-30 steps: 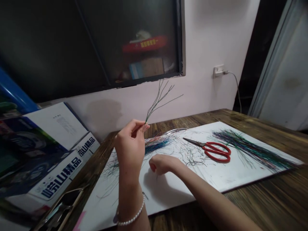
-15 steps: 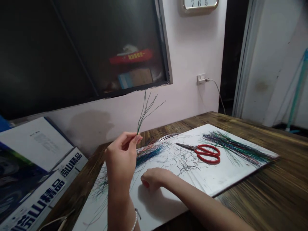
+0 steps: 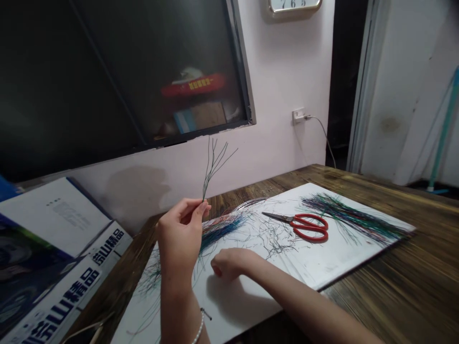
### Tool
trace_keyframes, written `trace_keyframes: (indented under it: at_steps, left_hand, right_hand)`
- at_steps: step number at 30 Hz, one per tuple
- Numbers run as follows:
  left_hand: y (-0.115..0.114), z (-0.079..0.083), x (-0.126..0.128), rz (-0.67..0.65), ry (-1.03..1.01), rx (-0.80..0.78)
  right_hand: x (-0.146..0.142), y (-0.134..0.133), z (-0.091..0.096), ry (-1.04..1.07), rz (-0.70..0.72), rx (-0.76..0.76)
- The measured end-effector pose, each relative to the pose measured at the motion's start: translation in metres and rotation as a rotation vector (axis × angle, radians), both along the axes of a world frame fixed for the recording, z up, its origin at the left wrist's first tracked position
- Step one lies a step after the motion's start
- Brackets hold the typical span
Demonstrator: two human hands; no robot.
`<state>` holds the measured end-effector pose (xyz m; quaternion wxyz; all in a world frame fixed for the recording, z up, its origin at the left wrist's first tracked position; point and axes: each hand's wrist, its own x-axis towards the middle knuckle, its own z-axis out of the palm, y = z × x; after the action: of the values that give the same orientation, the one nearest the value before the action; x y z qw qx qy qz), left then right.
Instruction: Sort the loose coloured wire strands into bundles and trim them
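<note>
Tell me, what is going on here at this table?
A person pinches a small bunch of thin dark green strands upright in the left hand. The right hand, loosely curled, is low over a white board on a wooden table. Loose strands and multicoloured strand bundles lie on the board, with red-handled scissors among them.

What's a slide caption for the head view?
Left hand pinches thin green wires above a white board; right hand curled over it, red scissors beyond.

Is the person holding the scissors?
No, the scissors lie on the white board, apart from both hands, while the left hand holds thin wires.
</note>
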<state>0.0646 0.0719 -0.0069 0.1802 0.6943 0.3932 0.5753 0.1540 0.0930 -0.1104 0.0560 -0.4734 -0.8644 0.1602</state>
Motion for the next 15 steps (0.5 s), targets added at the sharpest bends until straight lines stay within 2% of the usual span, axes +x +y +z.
trace_keyframes:
  at_steps: [6,15]
  left_hand:
    - [-0.001,0.000,0.002,0.009,-0.011,0.015]
    - [0.003,-0.001,0.002,0.017,-0.021,0.018]
  right_hand:
    - [0.017,0.008,0.000,-0.083,-0.014,-0.060]
    - [0.000,0.001,-0.001,-0.118,0.036,-0.109]
